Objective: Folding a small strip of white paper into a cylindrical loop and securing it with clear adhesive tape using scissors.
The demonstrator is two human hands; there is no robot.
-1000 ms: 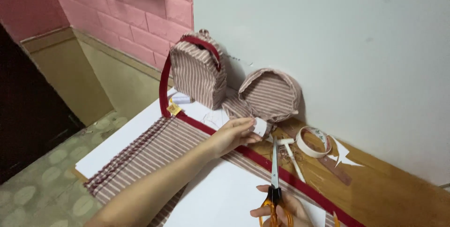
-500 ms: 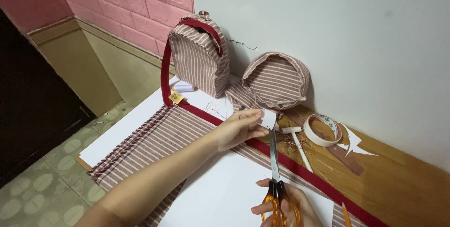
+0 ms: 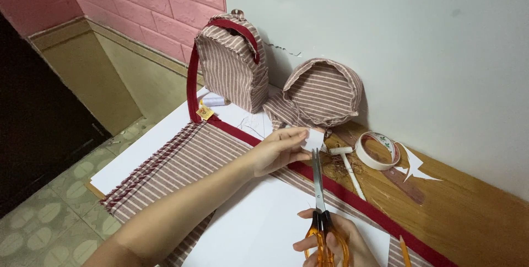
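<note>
Since the earlier frame both hands have edged nearer. Left hand [image 3: 278,151] pinches the white paper scrap [image 3: 314,139] above the tabletop [image 3: 468,217]; just right, scissors [image 3: 319,201] point far, right hand [image 3: 330,242] gripping the handles.

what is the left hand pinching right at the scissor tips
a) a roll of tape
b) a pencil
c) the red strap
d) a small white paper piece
d: the left hand pinches a small white paper piece just above the blades of the orange-handled scissors, which the right hand grips; the tape roll lies apart on the table.
</note>
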